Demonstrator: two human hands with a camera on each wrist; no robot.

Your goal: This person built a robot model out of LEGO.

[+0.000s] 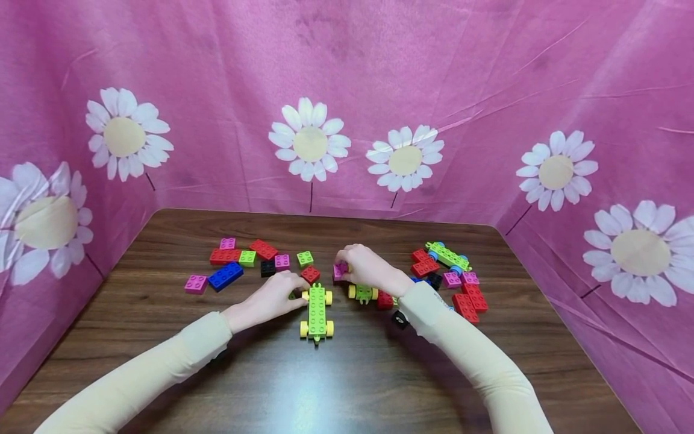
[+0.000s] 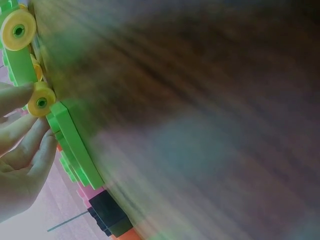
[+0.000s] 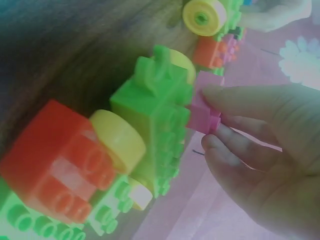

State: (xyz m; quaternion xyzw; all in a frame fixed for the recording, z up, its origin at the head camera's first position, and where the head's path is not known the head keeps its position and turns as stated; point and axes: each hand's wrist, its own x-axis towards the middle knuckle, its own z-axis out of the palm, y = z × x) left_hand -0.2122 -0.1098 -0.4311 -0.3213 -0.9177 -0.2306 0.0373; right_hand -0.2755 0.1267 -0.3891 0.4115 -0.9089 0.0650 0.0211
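My left hand (image 1: 273, 297) pinches a yellow wheel (image 2: 41, 100) of a light green toy car base (image 1: 317, 313) standing lengthwise on the table. Below its fingers in the left wrist view is a light green brick (image 2: 75, 145), mostly hidden from the head view. Between thumb and fingertips, my right hand (image 1: 368, 268) holds a pink building brick (image 3: 202, 105). This brick is beside a second green car base (image 1: 363, 293) with yellow wheels, partly covered by the right hand. In the right wrist view, a red brick (image 3: 55, 160) stands close to that base.
Loose bricks lie at the left, including a blue brick (image 1: 225, 276), a black brick (image 1: 268, 269) and a pink brick (image 1: 196, 284). At the right are red bricks (image 1: 466, 308) and a green car base with blue wheels (image 1: 449, 256). A pink flowered cloth (image 1: 347, 72) hangs behind.
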